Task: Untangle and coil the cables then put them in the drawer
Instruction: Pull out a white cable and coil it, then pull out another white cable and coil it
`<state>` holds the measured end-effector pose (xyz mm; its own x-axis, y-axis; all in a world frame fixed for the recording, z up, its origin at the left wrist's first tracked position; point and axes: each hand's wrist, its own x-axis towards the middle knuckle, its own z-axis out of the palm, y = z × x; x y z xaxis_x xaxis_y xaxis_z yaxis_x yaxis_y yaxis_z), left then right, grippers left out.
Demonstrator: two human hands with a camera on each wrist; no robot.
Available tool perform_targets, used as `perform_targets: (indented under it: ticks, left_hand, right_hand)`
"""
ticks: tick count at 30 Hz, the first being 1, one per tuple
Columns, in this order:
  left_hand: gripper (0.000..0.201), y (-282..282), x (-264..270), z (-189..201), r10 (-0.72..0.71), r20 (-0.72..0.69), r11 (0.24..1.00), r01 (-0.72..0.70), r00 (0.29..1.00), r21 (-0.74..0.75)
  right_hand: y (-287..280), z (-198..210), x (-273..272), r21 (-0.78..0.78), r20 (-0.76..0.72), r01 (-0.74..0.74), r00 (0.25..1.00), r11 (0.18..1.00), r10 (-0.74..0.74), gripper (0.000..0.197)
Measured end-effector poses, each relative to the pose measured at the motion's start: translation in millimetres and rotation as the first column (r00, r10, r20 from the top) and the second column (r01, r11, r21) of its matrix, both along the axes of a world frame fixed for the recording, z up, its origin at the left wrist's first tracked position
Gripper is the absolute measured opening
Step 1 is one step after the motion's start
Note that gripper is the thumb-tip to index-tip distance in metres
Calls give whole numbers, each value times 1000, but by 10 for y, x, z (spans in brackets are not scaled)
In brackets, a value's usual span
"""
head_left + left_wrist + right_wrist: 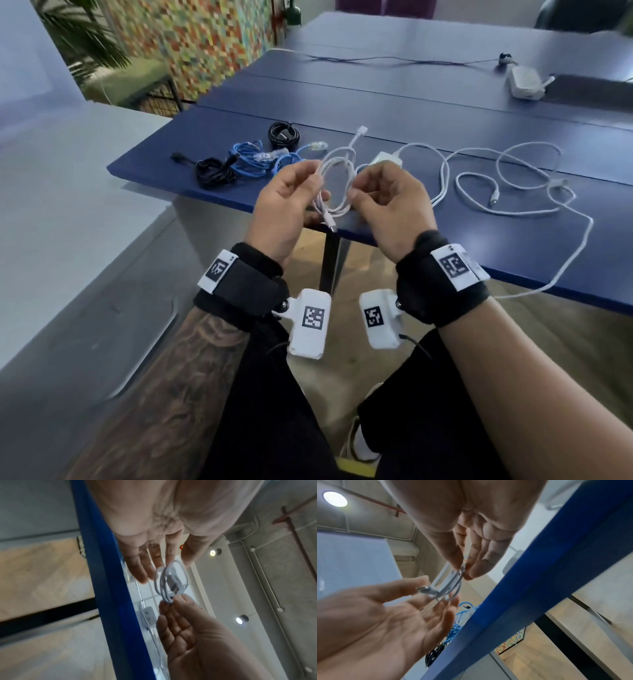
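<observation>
A short white cable (337, 181), wound into a small coil, hangs in the air over the near edge of the blue table (239, 192). My left hand (317, 181) holds one side of the coil between thumb and fingers, and a connector (330, 224) dangles below it. My right hand (356, 185) pinches the other side between thumb and index finger. In the right wrist view the right hand (464, 572) nips the loops (453, 584). In the left wrist view the coil (171, 580) hangs between both hands.
Two blue network cables (250, 159) and two black cable coils (284, 133) lie on the table's left end. A white charger (385, 157) with a long loose white cable (513, 178) sprawls to the right. A second adapter (525, 82) lies far back. A grey cabinet (68, 240) stands at left.
</observation>
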<state>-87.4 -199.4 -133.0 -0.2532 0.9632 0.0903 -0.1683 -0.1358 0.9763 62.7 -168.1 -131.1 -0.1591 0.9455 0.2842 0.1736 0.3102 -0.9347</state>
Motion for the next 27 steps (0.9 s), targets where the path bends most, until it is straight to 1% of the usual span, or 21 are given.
perform_targets:
  ticks: [2, 3, 5, 7, 8, 10, 13, 14, 16, 18, 20, 22, 24, 27]
  left_hand:
    - [27, -15, -83, 16, 68, -158, 998, -68, 985, 5]
    - [27, -31, -124, 9, 119, -254, 993, -117, 960, 26]
    - [25, -67, -216, -23, 221, -416, 975, -204, 882, 85]
    - [25, -87, -308, -55, 278, -527, 960, -256, 803, 116]
    - [27, -89, -345, -64, 284, -584, 957, -267, 761, 117]
    - [36, -66, -400, -77, 238, -679, 964, -252, 694, 81]
    - [50, -26, -442, -69, 116, -783, 982, -187, 611, 0]
    - [50, -13, -446, -63, 87, -808, 986, -168, 583, -15]
    - [42, -4, -449, -40, 73, -834, 989, -149, 547, -11]
    - [31, -9, -456, -42, 93, -842, 990, -138, 531, 22]
    - [25, -10, -470, -68, 111, -842, 990, -132, 528, 48]
    - [24, -15, -485, -91, 122, -841, 990, -122, 528, 66]
    - [23, -19, -514, -97, 135, -842, 989, -126, 523, 81]
    - [31, -23, -572, -110, 147, -839, 987, -134, 523, 90]
  right_hand:
    - [173, 36, -20, -41, -4, 26, 1000, 999, -26, 24]
    - [268, 38, -33, -57, 14, 48, 999, 997, -47, 23]
    - [448, 38, -71, -67, 88, 100, 992, 993, -94, 21]
    - [588, 39, -126, -44, 203, 136, 971, 990, -124, 16]
    - [636, 46, -155, -32, 265, 137, 956, 990, -123, 12]
    - [698, 50, -200, -22, 356, 131, 927, 991, -114, 4]
    - [714, 66, -219, -21, 434, 103, 897, 994, -84, 5]
    - [703, 77, -211, -25, 475, 87, 878, 996, -65, 10]
    - [668, 93, -185, -24, 582, 65, 812, 998, -39, 23]
    - [628, 118, -155, 10, 664, 50, 747, 999, -44, 26]
    - [590, 138, -143, 46, 701, 33, 711, 998, -56, 24]
    - [552, 164, -141, 26, 698, 31, 715, 999, -40, 26]
    - [520, 185, -146, -17, 674, 24, 739, 1000, -7, 29]
    - [475, 208, -147, -39, 655, 8, 755, 999, 20, 31]
